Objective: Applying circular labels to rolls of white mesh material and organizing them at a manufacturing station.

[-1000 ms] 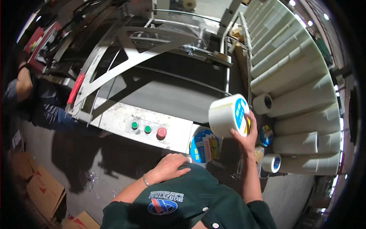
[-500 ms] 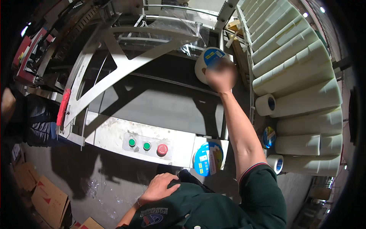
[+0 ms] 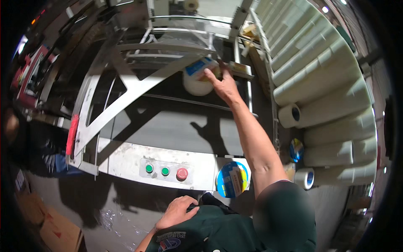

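My right hand (image 3: 224, 87) reaches out over the machine bed with thumb and fingers spread. It is right beside a white roll (image 3: 198, 87) with a blue label on its end; the thumb overlaps the roll's edge, and I cannot tell whether it touches. Part of the roll lies behind a clear sheet and the slanted white frame arm (image 3: 138, 86). My left hand (image 3: 177, 212) rests against the front of my dark green shirt, fingers loosely extended with nothing in them. A round blue-and-yellow label disc (image 3: 231, 179) is at the right end of the white control panel (image 3: 205, 161).
Two green buttons (image 3: 165, 171) and a red button (image 3: 181, 174) sit on the panel. Many large white rolls (image 3: 331, 101) are stacked along the right, with smaller rolls (image 3: 289, 116) beside them. A red grip (image 3: 72, 134) marks the frame's left end. Cardboard (image 3: 61, 231) lies lower left.
The labelled roll has shifted left across the bed and tilted. My right hand has moved left after it and its fingers have spread. The left hand stays at my front.
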`<move>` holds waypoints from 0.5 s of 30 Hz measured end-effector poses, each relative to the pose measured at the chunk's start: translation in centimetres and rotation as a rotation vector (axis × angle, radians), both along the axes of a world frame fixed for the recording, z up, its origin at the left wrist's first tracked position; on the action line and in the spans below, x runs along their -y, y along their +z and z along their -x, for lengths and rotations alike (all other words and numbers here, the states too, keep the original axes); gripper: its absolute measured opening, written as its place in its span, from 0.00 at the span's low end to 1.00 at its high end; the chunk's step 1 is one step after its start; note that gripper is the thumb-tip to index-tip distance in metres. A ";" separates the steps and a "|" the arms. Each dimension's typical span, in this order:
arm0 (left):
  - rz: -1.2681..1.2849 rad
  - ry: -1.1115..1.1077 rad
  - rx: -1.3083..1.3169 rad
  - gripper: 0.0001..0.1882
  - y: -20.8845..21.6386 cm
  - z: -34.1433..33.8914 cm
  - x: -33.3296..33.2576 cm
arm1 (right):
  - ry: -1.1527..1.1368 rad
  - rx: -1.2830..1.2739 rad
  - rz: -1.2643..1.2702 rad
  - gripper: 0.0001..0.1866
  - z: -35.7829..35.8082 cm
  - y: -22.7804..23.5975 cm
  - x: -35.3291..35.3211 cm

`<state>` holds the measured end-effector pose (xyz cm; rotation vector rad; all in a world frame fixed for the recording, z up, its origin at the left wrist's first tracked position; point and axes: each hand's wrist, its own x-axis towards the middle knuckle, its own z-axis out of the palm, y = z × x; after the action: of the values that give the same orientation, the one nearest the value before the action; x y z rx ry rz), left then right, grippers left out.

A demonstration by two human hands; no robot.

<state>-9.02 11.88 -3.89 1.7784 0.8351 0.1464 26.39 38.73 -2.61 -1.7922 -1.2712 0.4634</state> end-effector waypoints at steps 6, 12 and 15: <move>0.086 0.081 0.000 0.07 3.0 -6.1 2.1 | 0.096 -0.004 -0.145 0.26 -3.6 -2.5 16.0; 0.018 -0.012 -0.088 0.07 3.2 -13.7 7.9 | -0.651 0.630 -0.051 0.18 -22.4 -6.2 43.1; -0.008 -0.117 -0.066 0.08 2.5 -17.8 10.8 | -1.081 0.830 0.280 0.28 -33.6 -10.1 58.9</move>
<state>8.74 1.12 -1.35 1.8429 0.7755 0.0149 60.03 -20.22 -12.68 -2.7004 -0.5066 -0.8166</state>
